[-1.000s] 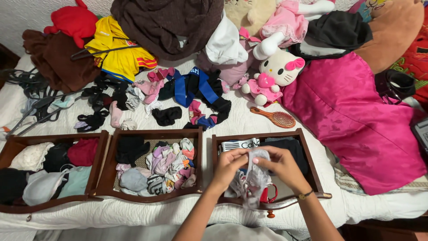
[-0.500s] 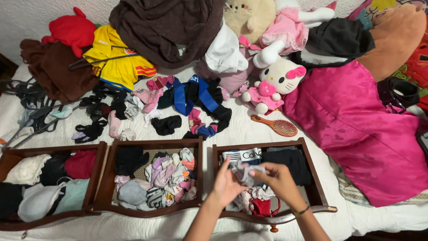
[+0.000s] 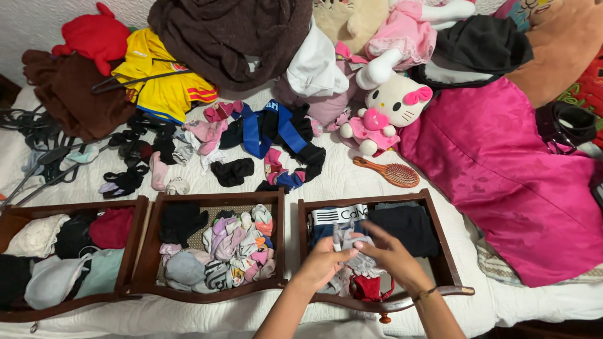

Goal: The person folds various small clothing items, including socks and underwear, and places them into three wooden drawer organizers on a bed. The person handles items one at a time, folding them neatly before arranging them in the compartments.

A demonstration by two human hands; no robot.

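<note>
A small grey garment [image 3: 344, 239] is grasped by the fingers of the left hand [image 3: 321, 265] and right hand [image 3: 391, 254] over the right-hand wooden drawer [image 3: 447, 263] on the bed [image 3: 352, 179]. Folding is judged underway; tucking it beside the dark folded clothes [image 3: 405, 227] would be required next

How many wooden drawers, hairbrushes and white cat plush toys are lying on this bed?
Wooden drawers: 3 (left, middle, right, where the left hand and right hand handle a pale garment)
Hairbrushes: 1
White cat plush toys: 1
Total: 5
</note>
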